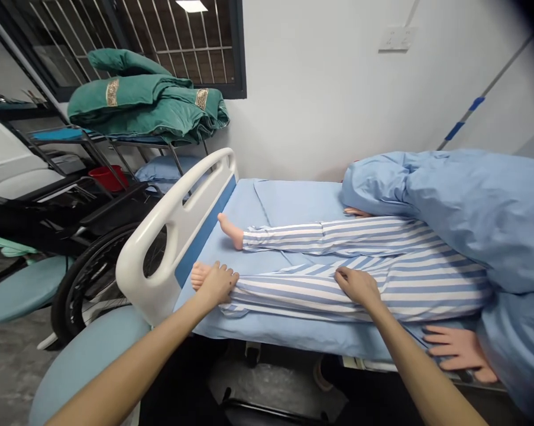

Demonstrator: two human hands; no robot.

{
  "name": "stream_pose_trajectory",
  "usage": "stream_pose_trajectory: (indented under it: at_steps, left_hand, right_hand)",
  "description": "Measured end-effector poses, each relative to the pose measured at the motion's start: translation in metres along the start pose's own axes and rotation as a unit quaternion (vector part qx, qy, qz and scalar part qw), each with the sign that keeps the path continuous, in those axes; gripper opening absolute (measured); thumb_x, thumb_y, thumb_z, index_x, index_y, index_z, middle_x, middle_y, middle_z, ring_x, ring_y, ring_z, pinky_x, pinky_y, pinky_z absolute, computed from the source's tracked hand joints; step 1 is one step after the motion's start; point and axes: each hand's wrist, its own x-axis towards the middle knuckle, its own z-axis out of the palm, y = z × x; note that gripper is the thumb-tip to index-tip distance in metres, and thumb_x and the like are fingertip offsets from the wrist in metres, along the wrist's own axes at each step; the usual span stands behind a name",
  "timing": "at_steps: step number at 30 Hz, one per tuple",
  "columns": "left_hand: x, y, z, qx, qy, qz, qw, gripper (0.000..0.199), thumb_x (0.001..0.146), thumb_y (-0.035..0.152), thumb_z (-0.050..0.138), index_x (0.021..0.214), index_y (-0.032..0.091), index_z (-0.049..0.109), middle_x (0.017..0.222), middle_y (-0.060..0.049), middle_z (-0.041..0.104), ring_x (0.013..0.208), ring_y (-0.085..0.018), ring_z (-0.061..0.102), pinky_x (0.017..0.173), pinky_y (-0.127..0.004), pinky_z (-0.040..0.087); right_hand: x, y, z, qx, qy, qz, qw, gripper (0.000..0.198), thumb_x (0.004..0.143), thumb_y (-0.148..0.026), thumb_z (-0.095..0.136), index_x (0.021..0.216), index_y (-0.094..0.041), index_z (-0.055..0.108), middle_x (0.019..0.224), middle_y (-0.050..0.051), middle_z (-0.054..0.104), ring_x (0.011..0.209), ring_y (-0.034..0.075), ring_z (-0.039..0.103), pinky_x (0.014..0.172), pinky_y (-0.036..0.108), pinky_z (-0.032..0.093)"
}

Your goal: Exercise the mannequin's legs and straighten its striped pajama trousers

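A manikin in blue-and-white striped trousers lies on the bed, both legs stretched out. My left hand is closed over the ankle of the nearer leg, just behind its bare foot. Around the knee of that same leg, my right hand is curled, thumb side showing and some fingers hidden. The farther bare foot points upward, apart from my hands. A blue quilt covers the manikin's upper body. From under its edge a manikin hand sticks out with spread fingers.
The bed's white footboard rises left of the feet. Beyond it stand a wheelchair, a red bucket and green folded bedding beneath a barred window. Blue-green stool seats sit at the lower left. A white wall backs the bed.
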Motion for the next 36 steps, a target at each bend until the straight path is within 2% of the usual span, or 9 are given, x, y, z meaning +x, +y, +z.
stream_pose_trajectory:
  at_steps: [3, 6, 9, 13, 21, 25, 28, 32, 36]
  left_hand:
    - [0.0, 0.003, -0.011, -0.006, -0.019, -0.025, 0.999, 0.039, 0.059, 0.031, 0.063, 0.094, 0.016, 0.059, 0.093, -0.014, 0.061, 0.092, -0.032, 0.052, 0.089, -0.053, 0.026]
    - [-0.002, 0.031, -0.013, -0.046, 0.051, -0.083, 0.994, 0.053, 0.062, 0.038, 0.059, 0.111, 0.019, 0.052, 0.113, -0.016, 0.054, 0.11, -0.038, 0.04, 0.093, -0.062, 0.014]
    - [-0.002, 0.073, 0.0, -0.12, 0.145, -0.049, 0.981, 0.063, 0.068, 0.04, 0.053, 0.125, 0.019, 0.038, 0.125, -0.015, 0.045, 0.117, -0.033, 0.035, 0.097, -0.054, 0.019]
    - [0.006, 0.106, 0.029, -0.138, 0.193, -0.036, 0.971, 0.072, 0.065, 0.027, 0.053, 0.132, 0.018, 0.028, 0.131, -0.015, 0.039, 0.12, -0.03, 0.032, 0.1, -0.049, 0.021]
    - [0.016, 0.068, 0.048, -0.118, 0.201, -0.064, 0.97, 0.056, 0.064, 0.017, 0.048, 0.12, 0.014, 0.044, 0.109, -0.013, 0.053, 0.101, -0.028, 0.045, 0.092, -0.041, 0.03]
    - [0.019, 0.064, 0.044, -0.102, 0.175, -0.075, 0.976, 0.043, 0.063, 0.015, 0.048, 0.106, 0.015, 0.052, 0.096, -0.011, 0.058, 0.092, -0.027, 0.049, 0.085, -0.039, 0.032]
    - [0.024, 0.063, 0.042, -0.097, 0.158, -0.075, 0.98, 0.038, 0.064, 0.016, 0.048, 0.102, 0.015, 0.053, 0.093, -0.011, 0.059, 0.089, -0.027, 0.05, 0.083, -0.04, 0.031]
    - [0.028, 0.06, 0.035, -0.084, 0.117, -0.067, 0.987, 0.035, 0.067, 0.02, 0.048, 0.101, 0.017, 0.054, 0.094, -0.011, 0.06, 0.089, -0.026, 0.05, 0.082, -0.04, 0.029]
    - [0.029, 0.057, 0.021, -0.074, 0.07, -0.059, 0.993, 0.033, 0.069, 0.024, 0.048, 0.101, 0.017, 0.053, 0.096, -0.01, 0.061, 0.09, -0.026, 0.051, 0.079, -0.039, 0.029]
  right_hand:
    - [0.0, -0.001, 0.0, 0.004, 0.004, 0.006, 1.0, 0.035, 0.083, -0.038, 0.032, 0.09, -0.025, 0.064, 0.08, 0.006, 0.067, 0.076, 0.022, 0.059, 0.059, 0.028, 0.03]
    - [0.0, 0.0, 0.003, 0.004, 0.013, 0.01, 1.0, 0.034, 0.083, -0.037, 0.033, 0.088, -0.025, 0.064, 0.078, 0.006, 0.066, 0.074, 0.021, 0.059, 0.059, 0.027, 0.03]
    - [0.001, 0.002, 0.006, 0.0, 0.022, 0.011, 1.0, 0.035, 0.083, -0.037, 0.032, 0.088, -0.025, 0.064, 0.079, 0.006, 0.066, 0.075, 0.021, 0.059, 0.058, 0.027, 0.029]
    - [-0.001, 0.003, 0.007, -0.006, 0.029, 0.007, 1.0, 0.035, 0.083, -0.037, 0.033, 0.091, -0.024, 0.064, 0.08, 0.007, 0.066, 0.076, 0.022, 0.059, 0.059, 0.027, 0.03]
    - [0.001, -0.001, 0.001, 0.017, 0.027, 0.018, 0.999, 0.033, 0.082, -0.034, 0.036, 0.094, -0.022, 0.063, 0.083, 0.007, 0.066, 0.081, 0.021, 0.058, 0.066, 0.027, 0.034]
    - [-0.014, 0.0, 0.003, 0.099, 0.123, -0.01, 0.987, 0.03, 0.082, -0.028, 0.036, 0.094, -0.019, 0.061, 0.091, 0.007, 0.064, 0.089, 0.02, 0.055, 0.077, 0.028, 0.037]
    - [-0.053, -0.007, 0.025, 0.171, 0.224, -0.025, 0.959, 0.029, 0.083, -0.024, 0.033, 0.095, -0.018, 0.059, 0.091, 0.009, 0.061, 0.091, 0.018, 0.053, 0.081, 0.028, 0.039]
    - [-0.107, -0.029, 0.077, 0.221, 0.189, -0.115, 0.95, 0.023, 0.082, -0.021, 0.036, 0.083, -0.02, 0.06, 0.074, 0.006, 0.056, 0.075, 0.017, 0.052, 0.07, 0.029, 0.043]
    - [-0.119, -0.046, 0.103, 0.208, 0.218, -0.142, 0.943, 0.029, 0.079, -0.016, 0.041, 0.103, -0.018, 0.058, 0.095, 0.008, 0.058, 0.092, 0.02, 0.051, 0.079, 0.036, 0.042]
